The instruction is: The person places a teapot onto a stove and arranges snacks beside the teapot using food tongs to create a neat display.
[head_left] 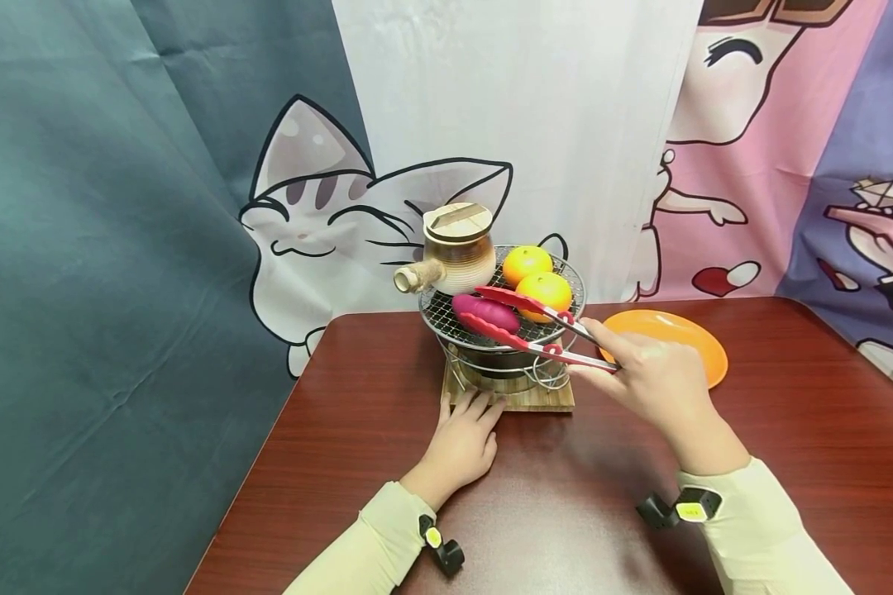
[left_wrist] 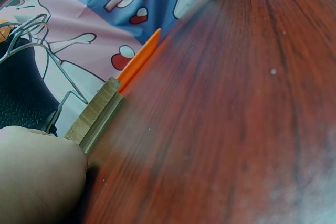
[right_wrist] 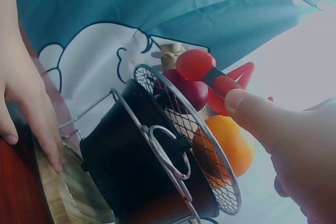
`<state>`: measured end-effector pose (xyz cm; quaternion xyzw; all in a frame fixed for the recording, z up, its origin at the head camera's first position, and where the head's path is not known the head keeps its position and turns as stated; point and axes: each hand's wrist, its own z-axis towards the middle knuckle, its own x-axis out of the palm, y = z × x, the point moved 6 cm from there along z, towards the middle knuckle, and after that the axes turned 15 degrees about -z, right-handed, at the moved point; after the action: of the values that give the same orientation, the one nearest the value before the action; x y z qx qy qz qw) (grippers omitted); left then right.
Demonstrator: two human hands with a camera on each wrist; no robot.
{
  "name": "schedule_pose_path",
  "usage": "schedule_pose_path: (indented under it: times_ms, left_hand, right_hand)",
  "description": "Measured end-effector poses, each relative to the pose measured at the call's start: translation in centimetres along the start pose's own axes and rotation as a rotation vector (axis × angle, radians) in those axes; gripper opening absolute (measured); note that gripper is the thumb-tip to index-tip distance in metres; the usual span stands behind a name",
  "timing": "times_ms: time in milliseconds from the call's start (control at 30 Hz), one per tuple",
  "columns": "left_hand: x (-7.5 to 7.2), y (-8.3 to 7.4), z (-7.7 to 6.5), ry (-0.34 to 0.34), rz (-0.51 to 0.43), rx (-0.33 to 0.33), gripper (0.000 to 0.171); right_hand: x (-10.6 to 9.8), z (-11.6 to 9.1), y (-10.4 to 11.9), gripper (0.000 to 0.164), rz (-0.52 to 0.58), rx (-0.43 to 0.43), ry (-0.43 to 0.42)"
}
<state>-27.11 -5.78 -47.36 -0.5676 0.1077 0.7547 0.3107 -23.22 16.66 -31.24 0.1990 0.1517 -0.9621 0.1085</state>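
Observation:
My right hand grips a pair of tongs with red tips. The spread tips reach over a purple sweet potato, one along its far side and one along its near side; whether they touch it I cannot tell. It lies on a round wire grill above a black stove. Two oranges sit beside it, with a side-handled clay pot under a wooden lid behind. My left hand rests its extended fingers on the front edge of the wooden board beneath the stove.
An orange plate lies on the table to the right of the stove, partly behind my right hand. The reddish-brown table ends at the back against a printed cloth. A wire ring hangs at the stove's side.

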Motion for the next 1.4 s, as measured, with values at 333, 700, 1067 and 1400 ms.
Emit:
schedule_pose_path:
  times_ms: [333,700,1067,1400]
  left_hand:
    - [0.2,0.0,0.1,0.008,-0.011,-0.006,0.054]
    - [0.0,-0.1,0.0,0.006,-0.008,-0.002,0.054]
    - [0.1,0.0,0.0,0.009,-0.006,-0.006,0.054]
    - [0.0,0.0,0.0,0.003,-0.007,0.003,0.055]
  right_hand:
    - [0.1,0.2,0.3,0.065,-0.006,-0.030,-0.083]
    - [0.1,0.4,0.1,0.069,-0.013,-0.015,-0.025]
    - [-0.4,0.7,-1.0,0.079,0.003,0.056,-0.033]
    - [-0.5,0.7,-2.6,0.076,0.032,0.142,-0.009]
